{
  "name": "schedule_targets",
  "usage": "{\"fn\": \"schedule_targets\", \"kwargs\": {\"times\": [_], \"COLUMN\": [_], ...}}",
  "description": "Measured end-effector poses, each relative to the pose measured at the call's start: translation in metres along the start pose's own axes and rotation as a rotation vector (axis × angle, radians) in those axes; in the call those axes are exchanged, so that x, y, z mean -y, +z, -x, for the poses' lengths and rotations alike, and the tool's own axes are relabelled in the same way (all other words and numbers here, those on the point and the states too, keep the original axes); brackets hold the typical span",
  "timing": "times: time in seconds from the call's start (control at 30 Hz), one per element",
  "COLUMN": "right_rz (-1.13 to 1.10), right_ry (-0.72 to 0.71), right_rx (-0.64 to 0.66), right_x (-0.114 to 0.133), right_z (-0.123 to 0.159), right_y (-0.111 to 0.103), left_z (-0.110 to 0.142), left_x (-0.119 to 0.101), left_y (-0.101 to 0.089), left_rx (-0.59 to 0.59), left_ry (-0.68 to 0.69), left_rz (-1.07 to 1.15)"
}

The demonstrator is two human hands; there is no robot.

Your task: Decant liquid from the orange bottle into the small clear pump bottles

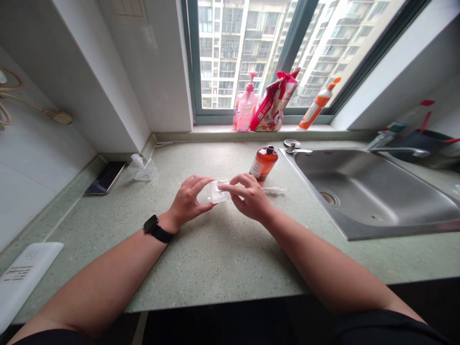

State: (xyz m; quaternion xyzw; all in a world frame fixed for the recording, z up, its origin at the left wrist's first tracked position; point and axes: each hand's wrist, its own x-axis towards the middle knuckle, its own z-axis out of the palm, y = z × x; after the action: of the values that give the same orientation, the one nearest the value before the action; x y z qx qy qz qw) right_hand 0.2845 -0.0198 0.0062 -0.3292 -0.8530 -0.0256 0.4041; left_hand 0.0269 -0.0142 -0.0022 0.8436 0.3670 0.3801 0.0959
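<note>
My left hand (189, 199) curves its thumb and fingers around the sides of a small clear plastic box (217, 195) at the middle of the counter. At the box's top, my right hand (251, 197) pinches a small white piece (223, 185) that looks like tissue or a wipe; its exact kind is unclear. Behind my right hand stands an uncapped amber bottle (263, 164) with a white label, its lower part partly covered by the hand. A clear plastic piece (276, 190), perhaps a pump top, lies just right of that hand.
At the back left are another clear plastic container (142, 168) and a dark phone (105, 178). A white flat device (28, 278) lies front left. The steel sink (345, 230) is on the right. A pink pump bottle (246, 108), red bag (275, 103) and orange bottle (318, 106) line the sill.
</note>
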Motion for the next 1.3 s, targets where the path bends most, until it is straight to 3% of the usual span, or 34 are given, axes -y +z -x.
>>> {"fn": "schedule_targets", "kwargs": {"times": [0.27, 0.5, 0.77, 1.0, 1.3], "right_rz": [-0.022, -0.038, -0.053, 0.026, -0.054], "right_ry": [0.060, 0.036, 0.218, 0.133, 0.055], "right_rx": [-0.094, -0.051, -0.263, -0.176, 0.003], "right_x": [0.002, 0.003, -0.003, -0.002, 0.001], "right_z": [-0.001, 0.000, -0.005, 0.001, 0.000], "right_y": [0.007, 0.008, 0.000, 0.008, 0.005], "left_z": [-0.001, -0.001, -0.001, -0.001, -0.001], "left_x": [0.001, 0.012, 0.013, 0.008, 0.014], "left_y": [-0.001, 0.002, 0.002, 0.001, 0.004], "left_rx": [-0.099, -0.198, -0.179, -0.056, -0.152], "left_ry": [-0.045, -0.119, -0.087, -0.033, -0.151], "left_rz": [-0.009, 0.058, 0.104, 0.174, 0.188]}}
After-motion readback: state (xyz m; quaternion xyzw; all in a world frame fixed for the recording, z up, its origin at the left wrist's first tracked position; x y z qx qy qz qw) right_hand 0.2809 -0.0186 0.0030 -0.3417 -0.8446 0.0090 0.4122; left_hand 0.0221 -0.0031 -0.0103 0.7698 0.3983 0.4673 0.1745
